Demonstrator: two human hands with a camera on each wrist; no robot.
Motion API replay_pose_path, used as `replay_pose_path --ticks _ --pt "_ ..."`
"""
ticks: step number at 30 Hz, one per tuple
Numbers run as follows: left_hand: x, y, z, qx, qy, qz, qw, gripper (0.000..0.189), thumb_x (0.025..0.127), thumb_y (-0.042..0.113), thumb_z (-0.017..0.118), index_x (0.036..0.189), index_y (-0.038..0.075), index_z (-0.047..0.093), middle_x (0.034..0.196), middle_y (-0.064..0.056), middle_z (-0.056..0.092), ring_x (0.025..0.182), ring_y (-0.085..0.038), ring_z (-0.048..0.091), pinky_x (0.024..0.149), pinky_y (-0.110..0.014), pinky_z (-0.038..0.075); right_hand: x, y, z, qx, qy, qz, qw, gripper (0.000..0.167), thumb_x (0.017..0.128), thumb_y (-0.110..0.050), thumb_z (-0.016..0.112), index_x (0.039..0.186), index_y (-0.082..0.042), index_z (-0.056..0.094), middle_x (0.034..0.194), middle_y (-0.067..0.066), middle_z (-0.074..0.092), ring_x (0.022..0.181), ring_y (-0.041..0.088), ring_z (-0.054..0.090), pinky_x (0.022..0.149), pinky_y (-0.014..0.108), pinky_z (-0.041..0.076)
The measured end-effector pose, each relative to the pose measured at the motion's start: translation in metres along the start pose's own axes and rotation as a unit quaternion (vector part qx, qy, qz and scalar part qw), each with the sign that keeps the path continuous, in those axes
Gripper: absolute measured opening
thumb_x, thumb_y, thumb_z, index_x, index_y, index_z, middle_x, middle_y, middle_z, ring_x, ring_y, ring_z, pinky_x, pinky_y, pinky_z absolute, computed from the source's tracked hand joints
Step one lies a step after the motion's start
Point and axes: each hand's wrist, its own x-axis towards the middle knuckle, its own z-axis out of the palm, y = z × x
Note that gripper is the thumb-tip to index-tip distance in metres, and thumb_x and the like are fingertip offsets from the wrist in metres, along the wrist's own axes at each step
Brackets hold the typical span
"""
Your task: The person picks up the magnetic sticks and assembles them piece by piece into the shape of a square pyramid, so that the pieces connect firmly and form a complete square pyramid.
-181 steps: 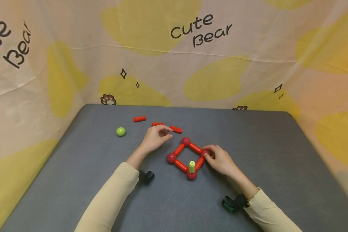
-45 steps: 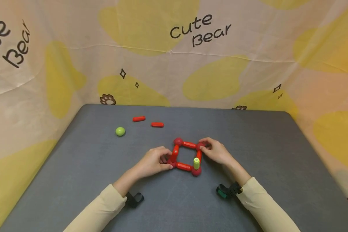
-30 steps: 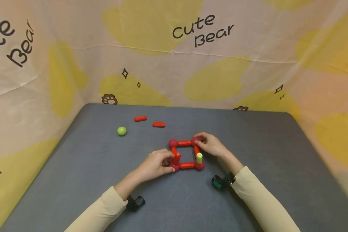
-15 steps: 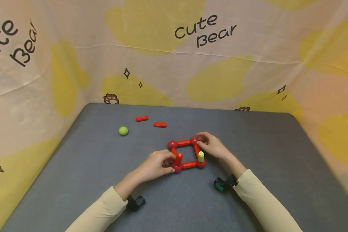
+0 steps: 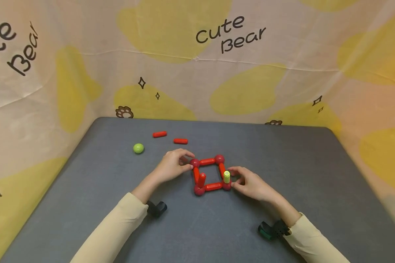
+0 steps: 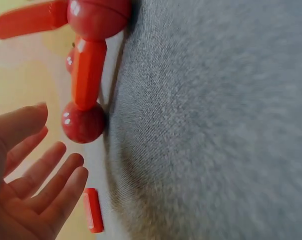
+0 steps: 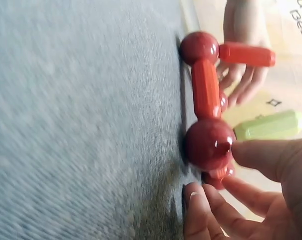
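Observation:
On the grey table [image 5: 283,182] lies a square of red rods joined by red balls at the corners. A red rod [image 5: 201,180] stands up from the near-left ball [image 5: 199,190], a light green rod [image 5: 226,177] from the near-right ball [image 5: 226,185]. My left hand [image 5: 171,164] is at the far-left ball [image 5: 194,163], its fingers parted; the left wrist view shows a gap between it and that ball [image 6: 84,122]. My right hand [image 5: 251,182] has its thumb at the near-right ball [image 7: 209,144], with the other fingers spread loosely beside it.
Two loose red rods, one on the left [image 5: 159,134] and one on the right [image 5: 180,141], lie toward the back of the table. A light green ball [image 5: 138,148] sits left of them. A printed cloth [image 5: 171,73] hangs behind and at the sides.
A third loose rod from the back now stands on the near-left ball. The square has turned. Lately my left hand left that ball for the far-left one; my right hand moved from far-right to near-right.

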Motion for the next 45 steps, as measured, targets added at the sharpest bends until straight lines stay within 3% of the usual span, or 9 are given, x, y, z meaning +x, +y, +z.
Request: replay_pose_path --ticks 6,11,24,34,40,45 --pt "0.014 -0.008 0.006 -0.007 -0.029 -0.018 0.9994 0.03 0.08 0.015 0.071 0.109 0.011 0.066 0.103 -0.001 0.067 0.087 -0.013 0.065 0.075 -0.029 0.051 0.0 -0.008 0.009 -0.03 0.013 -0.011 0.9994 0.06 0.08 -0.019 0.071 0.131 -0.001 0.045 0.105 0.008 0.055 0.076 0.01 0.054 0.067 0.022 0.046" --pt "0.015 -0.01 0.011 0.004 -0.029 -0.018 0.9994 0.025 0.08 0.014 0.071 0.104 0.012 0.068 0.096 0.0 0.068 0.082 -0.01 0.063 0.069 -0.025 0.049 0.003 -0.009 0.012 -0.051 0.036 -0.018 0.9979 0.059 0.079 -0.017 0.072 0.13 -0.001 0.047 0.101 0.008 0.055 0.072 0.011 0.052 0.064 0.021 0.044" --pt "-0.003 0.004 0.016 0.023 -0.036 -0.007 0.9991 0.023 0.075 0.015 0.075 0.097 0.015 0.068 0.089 0.003 0.064 0.072 -0.006 0.061 0.063 -0.023 0.047 0.0 0.0 0.001 -0.073 0.048 -0.034 0.9956 0.034 0.082 -0.007 0.066 0.114 -0.004 0.057 0.093 0.004 0.058 0.076 0.012 0.055 0.066 0.025 0.045" --pt "-0.015 0.01 0.019 0.013 -0.051 0.014 0.9985 0.023 0.075 0.01 0.074 0.096 0.013 0.067 0.088 0.002 0.064 0.07 -0.008 0.06 0.057 -0.02 0.047 -0.001 0.004 -0.005 -0.082 0.056 -0.031 0.9946 0.03 0.082 -0.006 0.064 0.112 -0.003 0.059 0.089 0.004 0.059 0.076 0.014 0.052 0.067 0.031 0.044" --pt "-0.014 0.008 0.011 0.005 -0.062 0.024 0.9978 0.024 0.076 0.01 0.073 0.099 0.011 0.068 0.091 -0.001 0.065 0.073 -0.009 0.062 0.06 -0.02 0.048 -0.001 0.005 -0.006 -0.079 0.055 -0.028 0.9949 0.027 0.083 -0.007 0.063 0.11 -0.004 0.06 0.091 0.005 0.059 0.077 0.015 0.053 0.068 0.032 0.045" --pt "-0.004 0.002 -0.008 -0.021 -0.017 -0.01 0.9996 0.026 0.077 0.011 0.073 0.102 0.007 0.067 0.099 -0.007 0.067 0.081 -0.013 0.065 0.068 -0.027 0.051 -0.001 0.005 -0.006 -0.08 0.054 -0.027 0.995 0.028 0.083 -0.007 0.063 0.111 -0.004 0.059 0.091 0.005 0.058 0.077 0.015 0.052 0.068 0.032 0.044"
